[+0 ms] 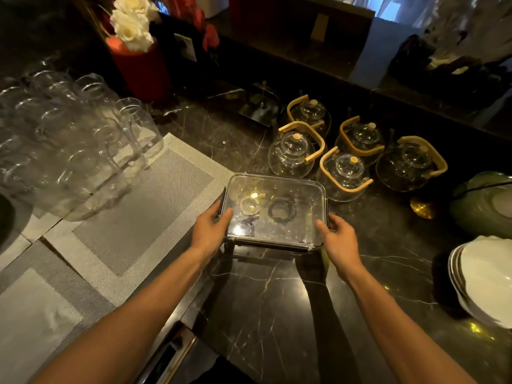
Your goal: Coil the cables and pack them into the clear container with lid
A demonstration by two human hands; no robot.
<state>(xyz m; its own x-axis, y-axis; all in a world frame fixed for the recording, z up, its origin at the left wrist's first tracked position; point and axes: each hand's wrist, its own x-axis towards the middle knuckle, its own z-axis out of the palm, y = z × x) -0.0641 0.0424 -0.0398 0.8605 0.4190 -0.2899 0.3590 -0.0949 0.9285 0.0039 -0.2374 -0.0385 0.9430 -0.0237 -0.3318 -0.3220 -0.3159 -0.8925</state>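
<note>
Both bare arms reach over the dark marble counter (266, 300). The left hand (210, 231) and right hand (336, 239) grip opposite sides of the clear container (293, 228), thumbs on its closed lid. Inside lie a pale coil (250, 207) and a black coil (282, 210). Beyond stand glass teapots (343, 173).

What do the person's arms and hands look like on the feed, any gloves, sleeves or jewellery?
Both are bare: the left hand and right hand wear no gloves, no visible rings, and no watch or band at the wrists. No sleeves show anywhere along the forearms to the frame edge.
</note>
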